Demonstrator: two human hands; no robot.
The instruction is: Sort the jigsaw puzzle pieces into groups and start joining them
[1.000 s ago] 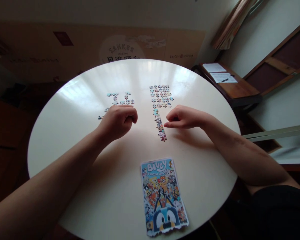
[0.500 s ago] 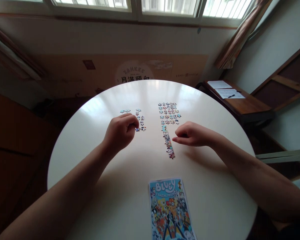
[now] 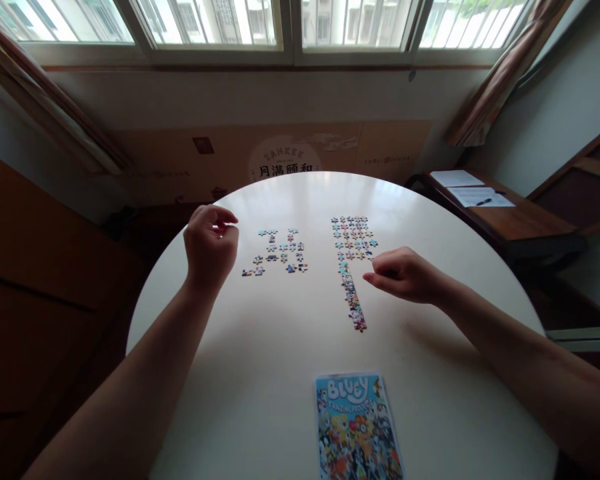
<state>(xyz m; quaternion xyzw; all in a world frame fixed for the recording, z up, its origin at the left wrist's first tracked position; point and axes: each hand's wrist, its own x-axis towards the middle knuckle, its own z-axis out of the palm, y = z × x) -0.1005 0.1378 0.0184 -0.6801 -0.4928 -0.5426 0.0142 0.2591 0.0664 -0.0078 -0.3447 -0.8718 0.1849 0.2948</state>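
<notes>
My left hand point(image 3: 211, 243) is raised over the left side of the round white table, left of the loose jigsaw pieces point(image 3: 284, 247). Its fingers are curled towards the thumb; whatever they hold, if anything, is too small to make out. My right hand point(image 3: 403, 275) is closed beside a narrow strip of joined jigsaw pieces point(image 3: 351, 297), its fingertips pointing left at it. Its curled fingers hide whether they hold a piece. Beyond that strip, more loose pieces point(image 3: 353, 235) lie in rows. A colourful Bluey picture sheet point(image 3: 356, 427) lies near me.
All of this lies on the round white table point(image 3: 260, 347). To the right stands a brown wooden side table point(image 3: 525, 223) with papers point(image 3: 480, 197) and a pen. A wall with windows is behind the table, with curtains at both sides.
My left hand has moved left, away from the loose pieces, uncovering more of them. My right hand stays by the strip. The camera view has tilted up and shifted slightly left.
</notes>
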